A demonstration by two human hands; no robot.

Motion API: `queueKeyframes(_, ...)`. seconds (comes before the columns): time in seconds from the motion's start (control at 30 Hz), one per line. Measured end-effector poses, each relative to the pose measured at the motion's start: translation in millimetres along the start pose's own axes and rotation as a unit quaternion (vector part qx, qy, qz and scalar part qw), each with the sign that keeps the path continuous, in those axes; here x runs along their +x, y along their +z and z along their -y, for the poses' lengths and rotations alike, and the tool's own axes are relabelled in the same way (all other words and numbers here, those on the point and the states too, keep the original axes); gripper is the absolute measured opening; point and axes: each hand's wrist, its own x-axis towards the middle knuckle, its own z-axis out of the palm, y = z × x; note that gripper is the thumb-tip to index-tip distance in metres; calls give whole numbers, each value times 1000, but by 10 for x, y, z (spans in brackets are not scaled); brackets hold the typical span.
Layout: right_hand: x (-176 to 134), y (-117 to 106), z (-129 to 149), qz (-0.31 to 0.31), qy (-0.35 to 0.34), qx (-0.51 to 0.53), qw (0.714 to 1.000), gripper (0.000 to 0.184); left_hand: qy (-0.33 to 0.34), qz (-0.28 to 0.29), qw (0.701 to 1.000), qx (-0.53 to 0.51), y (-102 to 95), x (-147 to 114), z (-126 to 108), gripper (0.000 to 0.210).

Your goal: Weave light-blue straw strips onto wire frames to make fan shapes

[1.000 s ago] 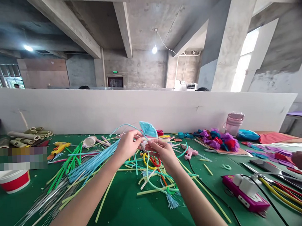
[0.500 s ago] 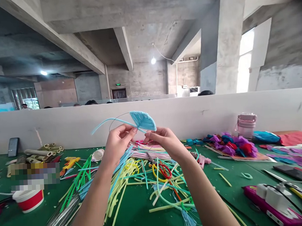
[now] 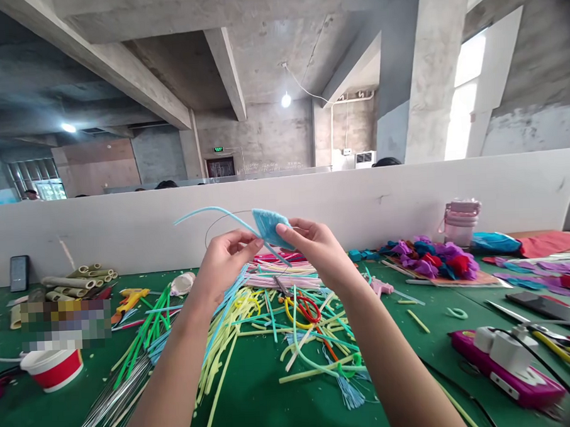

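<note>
Above the table, my right hand (image 3: 312, 242) pinches a light-blue fan-shaped piece (image 3: 266, 222) made of fuzzy stems, its thumb lying across the face. My left hand (image 3: 233, 256) is closed at the pointed base, fingertips on a light-blue pipe cleaner (image 3: 208, 209). One end of this stem curves out to the left and the other sticks out low to the right. A thin dark wire arcs beside it. Below the hands lie heaps of yellow-green pipe cleaners (image 3: 220, 361), pink ones (image 3: 281, 278) and red-and-yellow-handled scissors (image 3: 309, 309).
On the left are a paper bowl (image 3: 53, 369), a yellow glue gun (image 3: 132, 300), bamboo pieces (image 3: 71, 282) and a phone (image 3: 19, 273). A purple power strip (image 3: 509, 373), purple-and-red flower pieces (image 3: 428, 257) and a pink bottle (image 3: 461, 221) are to the right. A white partition (image 3: 125, 227) stands behind.
My right thumb has moved up onto the face of the fan piece, which has turned. The pipe cleaner's right end now points lower. The view has tilted slightly.
</note>
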Motion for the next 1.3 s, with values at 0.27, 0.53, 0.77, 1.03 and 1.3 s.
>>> queueKeyframes(0.27,56,-39,-96,-14,4,-6,1000,33,-17,-2,1000,8,80,-8,6,28)
queueKeyframes(0.53,47,-78,-71,-7,43,5,999,37,-62,17,996,-65,126,-3,-36,26)
queueKeyframes(0.77,21,-35,-72,70,39,-14,997,37,-41,-50,992,-106,59,4,-85,29)
queueKeyframes(1.03,54,-105,-125,61,47,22,997,34,-26,-78,982,-171,31,32,-64,31)
queueKeyframes(1.3,53,-150,-89,-14,17,-31,999,34,-35,-61,985,-161,47,39,-54,36)
